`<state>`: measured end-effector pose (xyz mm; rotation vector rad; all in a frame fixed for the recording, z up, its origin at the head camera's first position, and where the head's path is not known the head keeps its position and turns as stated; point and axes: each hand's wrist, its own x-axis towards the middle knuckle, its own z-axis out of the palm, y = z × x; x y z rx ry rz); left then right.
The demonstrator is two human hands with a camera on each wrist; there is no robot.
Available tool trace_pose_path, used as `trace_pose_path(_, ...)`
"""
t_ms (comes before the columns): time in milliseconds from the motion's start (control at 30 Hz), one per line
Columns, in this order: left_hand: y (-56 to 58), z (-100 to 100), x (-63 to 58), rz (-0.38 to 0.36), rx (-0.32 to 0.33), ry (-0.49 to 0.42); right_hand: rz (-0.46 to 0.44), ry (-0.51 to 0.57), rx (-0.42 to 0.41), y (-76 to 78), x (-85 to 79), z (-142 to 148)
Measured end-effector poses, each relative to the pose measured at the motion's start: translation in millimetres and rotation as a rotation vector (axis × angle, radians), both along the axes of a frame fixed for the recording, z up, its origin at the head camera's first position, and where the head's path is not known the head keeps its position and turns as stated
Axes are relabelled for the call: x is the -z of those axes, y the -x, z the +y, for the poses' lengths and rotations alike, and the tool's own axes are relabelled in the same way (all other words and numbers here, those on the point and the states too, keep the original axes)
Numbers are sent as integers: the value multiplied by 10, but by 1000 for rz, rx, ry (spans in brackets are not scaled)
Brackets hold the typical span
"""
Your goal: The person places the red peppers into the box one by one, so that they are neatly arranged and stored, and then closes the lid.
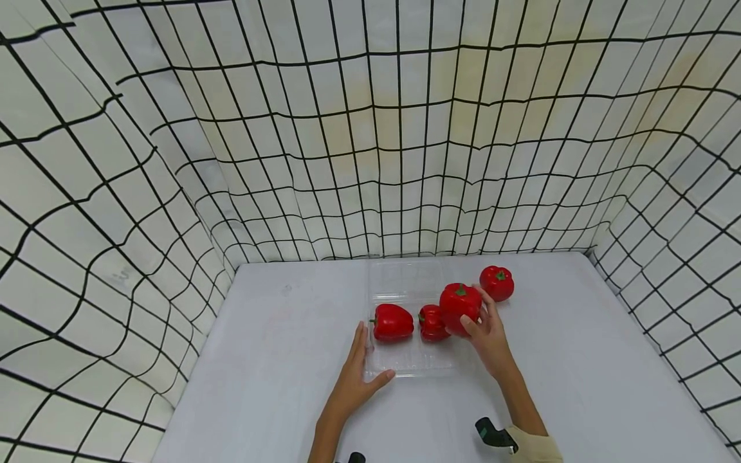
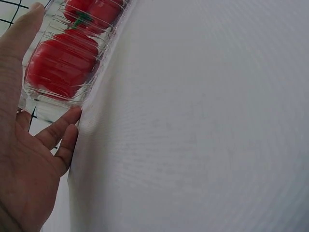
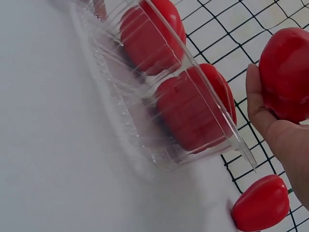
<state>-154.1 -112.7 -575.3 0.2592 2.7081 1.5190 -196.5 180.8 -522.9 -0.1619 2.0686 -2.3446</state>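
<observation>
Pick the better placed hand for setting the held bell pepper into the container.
Right, likely: the right hand grips that red bell pepper near the clear plastic container; the left hand, at its left side, holds none.

The right wrist view crops the red bell pepper (image 3: 287,72) in the fingers of the right hand (image 1: 489,335). The left wrist view crops the clear clamshell (image 1: 405,357) beside the left hand (image 1: 354,381) and its thumb.

Four glossy red bell peppers (image 1: 392,323): two inside one clear ribbed plastic container (image 1: 405,363), one in the right hand (image 1: 489,335), one on one white counter (image 1: 278,360). One bare left hand (image 1: 353,381). Small black rounded fittings (image 1: 489,432) seem to number two, one mostly cropped.
</observation>
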Motion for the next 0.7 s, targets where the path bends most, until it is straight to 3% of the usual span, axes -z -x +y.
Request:
trace_pose_path(300,0,-2,1,-4,6,7,-58,-138,-3,-71,56,-133)
trace_pose_path(567,0,10,-4,13,-1,-9,136,-244,-84,-167,74,-340)
trace_pose_path(700,2,12,-6,28,0,-17,195,-355,-108,-205,84,-468)
